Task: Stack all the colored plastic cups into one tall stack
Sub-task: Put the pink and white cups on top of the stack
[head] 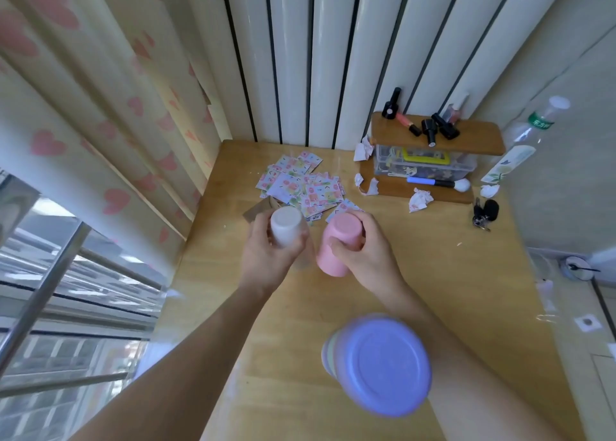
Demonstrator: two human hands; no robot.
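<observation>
My left hand point(266, 257) grips a white cup point(286, 225) held upside down over the wooden table point(450, 274). Beside it, my right hand point(366, 250) grips a pink cup point(336, 244), also bottom up, its rim close to the tabletop. The two cups are side by side, a small gap apart. Near the front of the table stands a blurred stack of upside-down cups point(380, 364) with a purple one on top and pale green and pink rims showing at its left side.
Patterned paper cards point(306, 187) lie scattered behind the cups. A wooden shelf point(436, 133) with nail polish bottles, a clear box, crumpled tissues and a brush stands at the back right. Keys point(485, 212) and a plastic bottle point(533, 123) are at the right; curtains hang to the left.
</observation>
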